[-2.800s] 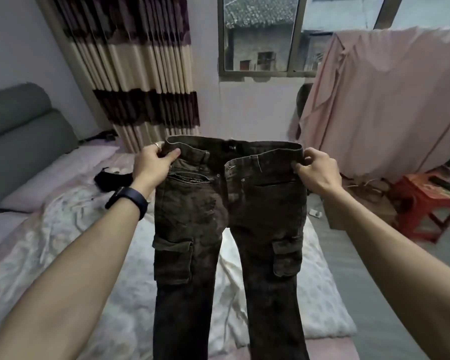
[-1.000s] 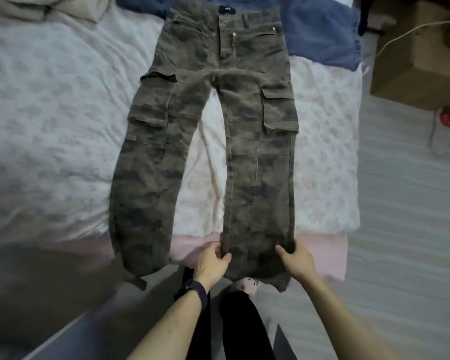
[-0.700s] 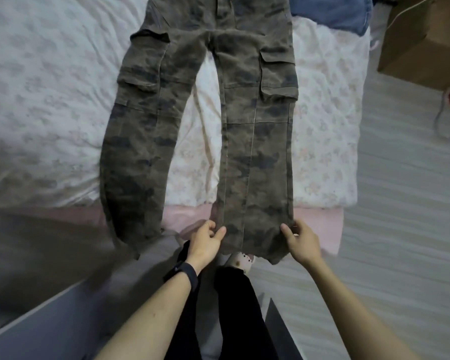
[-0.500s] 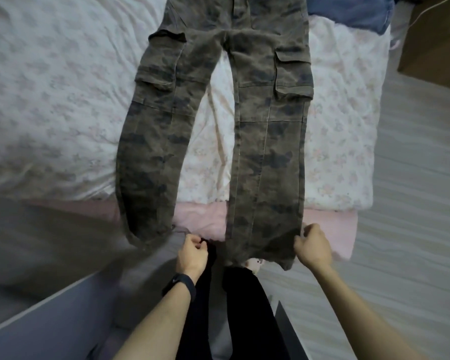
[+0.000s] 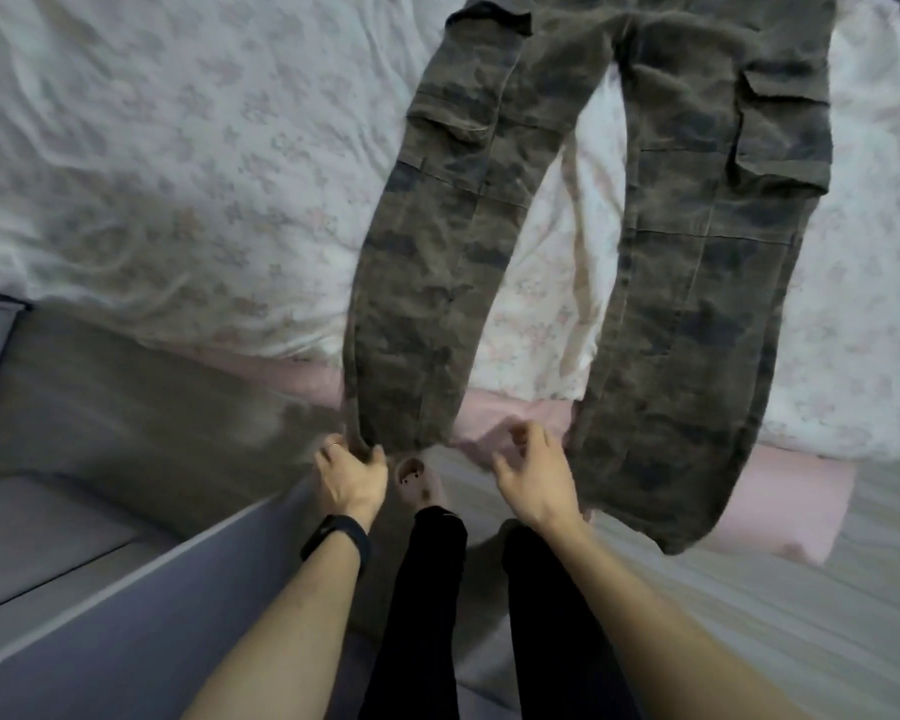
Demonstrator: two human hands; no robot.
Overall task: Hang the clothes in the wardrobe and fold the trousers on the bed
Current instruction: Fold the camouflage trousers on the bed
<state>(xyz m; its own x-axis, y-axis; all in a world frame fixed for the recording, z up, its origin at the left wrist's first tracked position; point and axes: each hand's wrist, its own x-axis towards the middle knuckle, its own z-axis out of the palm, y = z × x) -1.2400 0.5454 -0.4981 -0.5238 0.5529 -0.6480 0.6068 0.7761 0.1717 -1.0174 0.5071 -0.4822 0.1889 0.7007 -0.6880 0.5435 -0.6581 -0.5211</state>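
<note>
Left grip [image 5: 352,472] pinches the hem of one leg of the camouflage trousers [image 5: 437,241], fingers curled round the cloth at the edge of the bed [image 5: 152,174]. Right grip [image 5: 533,475] hovers between the two legs, fingers loosely bent, holding nothing. The trousers lie spread flat on the bed, hems hanging over its edge.

**Matt cloth on creased cloth**

The trousers [image 5: 697,283] are heavy woven cloth, matt, mottled olive and dark grey, with raised stitched seams and flapped pockets. Under them, from 9 to 2 o'clock, the bedsheet [image 5: 178,148] is thin pale cloth with a faint floral print, much creased. A smoother pink cloth layer [image 5: 801,491] edges the bed at 4 o'clock. The wristband [image 5: 336,543] near 6 o'clock looks like smooth matt black plastic or rubber. The floor [image 5: 749,605] at 5 o'clock is pale, matt and finely lined.
</note>
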